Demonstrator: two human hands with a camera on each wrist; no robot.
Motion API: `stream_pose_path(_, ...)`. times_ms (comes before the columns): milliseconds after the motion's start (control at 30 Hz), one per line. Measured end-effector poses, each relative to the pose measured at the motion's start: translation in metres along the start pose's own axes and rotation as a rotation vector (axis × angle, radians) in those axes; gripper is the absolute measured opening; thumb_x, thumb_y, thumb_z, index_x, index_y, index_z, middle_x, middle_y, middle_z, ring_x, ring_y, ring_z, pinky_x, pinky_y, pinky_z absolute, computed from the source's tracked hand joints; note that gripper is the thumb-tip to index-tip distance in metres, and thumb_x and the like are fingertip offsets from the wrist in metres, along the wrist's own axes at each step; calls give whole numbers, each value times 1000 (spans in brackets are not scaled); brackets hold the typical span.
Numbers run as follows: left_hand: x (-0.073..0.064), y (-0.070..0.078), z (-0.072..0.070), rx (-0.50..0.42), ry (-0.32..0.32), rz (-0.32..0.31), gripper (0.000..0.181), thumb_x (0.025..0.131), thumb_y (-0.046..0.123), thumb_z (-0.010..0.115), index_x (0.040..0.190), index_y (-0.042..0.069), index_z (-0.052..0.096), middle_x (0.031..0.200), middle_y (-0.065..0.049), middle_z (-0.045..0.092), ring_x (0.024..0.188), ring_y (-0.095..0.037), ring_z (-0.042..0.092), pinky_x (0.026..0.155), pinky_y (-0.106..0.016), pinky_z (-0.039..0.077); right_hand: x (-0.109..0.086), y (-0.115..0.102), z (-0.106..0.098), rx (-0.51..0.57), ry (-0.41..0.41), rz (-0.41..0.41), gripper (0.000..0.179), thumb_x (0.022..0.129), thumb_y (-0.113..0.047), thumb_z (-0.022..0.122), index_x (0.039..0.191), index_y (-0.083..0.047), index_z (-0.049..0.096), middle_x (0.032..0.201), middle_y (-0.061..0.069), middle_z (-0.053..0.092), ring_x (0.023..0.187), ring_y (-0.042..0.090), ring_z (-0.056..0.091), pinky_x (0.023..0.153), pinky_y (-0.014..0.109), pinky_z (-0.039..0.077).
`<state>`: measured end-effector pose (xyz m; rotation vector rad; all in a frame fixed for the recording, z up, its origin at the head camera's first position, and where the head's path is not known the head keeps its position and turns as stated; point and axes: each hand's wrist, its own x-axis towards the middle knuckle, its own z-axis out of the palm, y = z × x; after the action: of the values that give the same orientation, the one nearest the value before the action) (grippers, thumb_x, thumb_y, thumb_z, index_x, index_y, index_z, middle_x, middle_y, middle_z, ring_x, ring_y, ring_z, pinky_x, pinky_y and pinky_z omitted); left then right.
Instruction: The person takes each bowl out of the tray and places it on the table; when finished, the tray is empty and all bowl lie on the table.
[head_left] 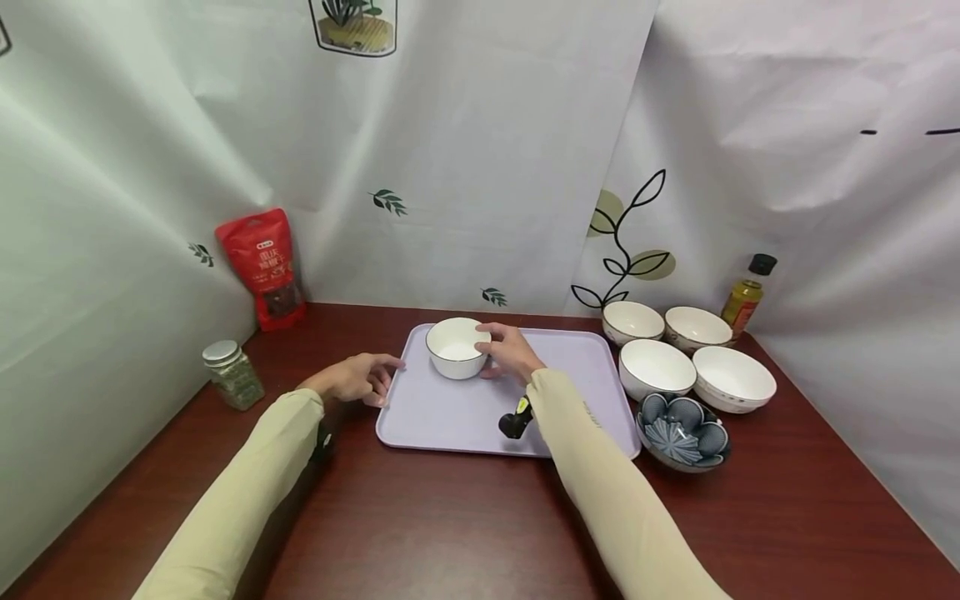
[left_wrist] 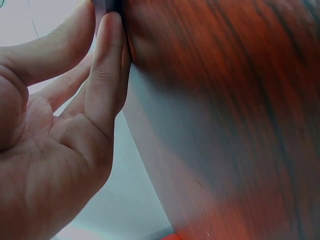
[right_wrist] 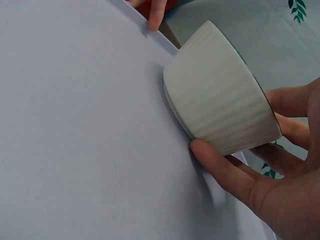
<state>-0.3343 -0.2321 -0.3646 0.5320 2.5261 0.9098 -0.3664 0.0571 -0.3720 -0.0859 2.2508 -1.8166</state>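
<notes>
A white bowl (head_left: 456,357) with a thin dark rim is at the back left of the pale lilac tray (head_left: 442,417). My right hand (head_left: 512,353) grips the bowl's right side. In the right wrist view, the thumb lies low near the foot of the bowl (right_wrist: 220,90) while the other fingers reach toward its rim. At the tray's left edge, my left hand (head_left: 356,379) holds the rim. In the left wrist view, thumb and fingers of the left hand (left_wrist: 65,115) close about the tray edge (left_wrist: 104,6), which is mostly cut off.
Right of the tray stand several white bowls (head_left: 657,367) and a blue-grey flower-shaped bowl (head_left: 681,437). An oil bottle (head_left: 744,298) is behind them. A red pouch (head_left: 262,267) and a jar of dried herbs (head_left: 234,377) stand at left on the brown table (head_left: 420,525). Printed cloth hangs behind.
</notes>
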Motion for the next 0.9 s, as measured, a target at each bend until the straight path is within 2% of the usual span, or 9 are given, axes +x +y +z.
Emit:
stream_pose_path(233,3,-4,0,-2,-9,2,72,80,-8,76,144,-6,43,92,-11,61,83,-14,59,72,-24,49,-1,3,5,44,64,-5,46,95,-4,62,140,-13,58,152,14,45,128,35,56,76,42,62)
stream_pose_path(533,0,-1,-1,18,-14,-16,73,80,-6,77,145,-5,43,94,-12,60,84,-15,58,72,-25,48,-2,2,3,101,75,-15,51,90,3,61,139,-9,59,147,17,51,120,36,61,72,43,62)
stream_pose_path(767,0,2,0,33,-11,-12,73,80,-6,77,145,-5,43,93,-11,60,83,-15,58,72,-25,48,-5,3,-4,164,43,-25,54,87,9,60,139,-5,59,142,21,53,90,29,71,76,43,61)
stream_pose_path(900,1,2,1,49,0,-31,72,81,-4,77,145,-3,45,95,-11,60,85,-16,58,74,-26,48,-7,3,-9,188,16,-32,56,85,13,55,139,-1,57,137,27,53,78,24,72,76,39,61)
